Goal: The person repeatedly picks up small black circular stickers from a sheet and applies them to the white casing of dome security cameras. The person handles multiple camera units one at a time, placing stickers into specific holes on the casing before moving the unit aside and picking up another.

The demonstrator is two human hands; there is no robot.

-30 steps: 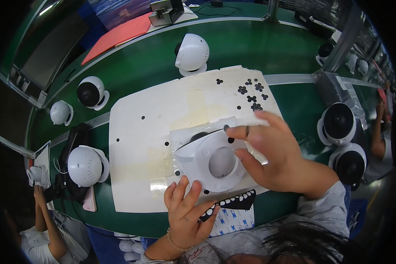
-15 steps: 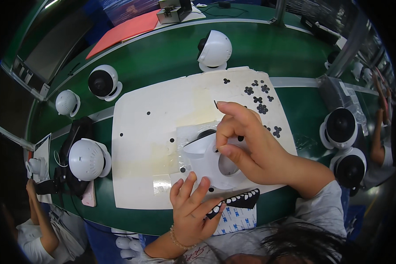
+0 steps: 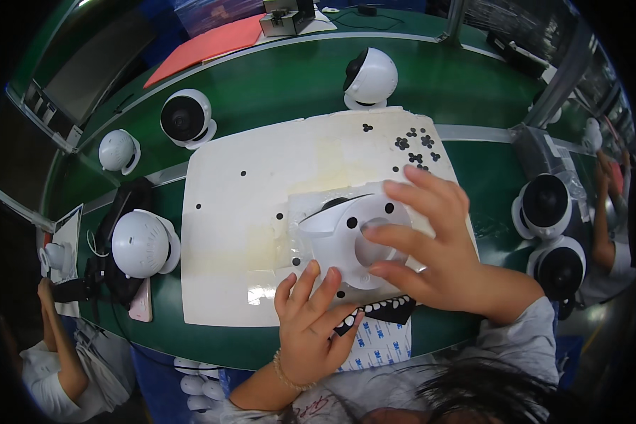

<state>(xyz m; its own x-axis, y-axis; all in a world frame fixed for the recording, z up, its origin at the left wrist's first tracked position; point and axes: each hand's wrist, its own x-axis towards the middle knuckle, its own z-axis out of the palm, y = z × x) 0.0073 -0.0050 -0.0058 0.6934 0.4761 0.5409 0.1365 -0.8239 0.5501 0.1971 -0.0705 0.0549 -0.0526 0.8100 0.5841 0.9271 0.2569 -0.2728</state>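
A white ball-shaped camera (image 3: 325, 244) lies tipped over on a cream board (image 3: 226, 240), its round base turned up. Two small black round pads (image 3: 351, 222) show on that base. Above it my right hand (image 3: 438, 237) has its fingers spread, with nothing visible between them; whether the fingertips touch the base I cannot tell. My left hand (image 3: 311, 318) pinches a black sheet with white round spots (image 3: 389, 311) between thumb and forefinger, at the board's near edge. Its other fingers stretch up beside the camera.
Several loose black dots (image 3: 279, 216) and clusters of them (image 3: 415, 160) lie on the board. Similar white cameras stand around it, such as one on the left (image 3: 140, 244) and one on the right (image 3: 546, 205). Printed backing paper (image 3: 378, 346) hangs in front. Other people sit at both sides.
My right fingers have gone from a pinch on the base to spread apart and lifted. A second black pad now shows there. My left hand still grips the black sheet.
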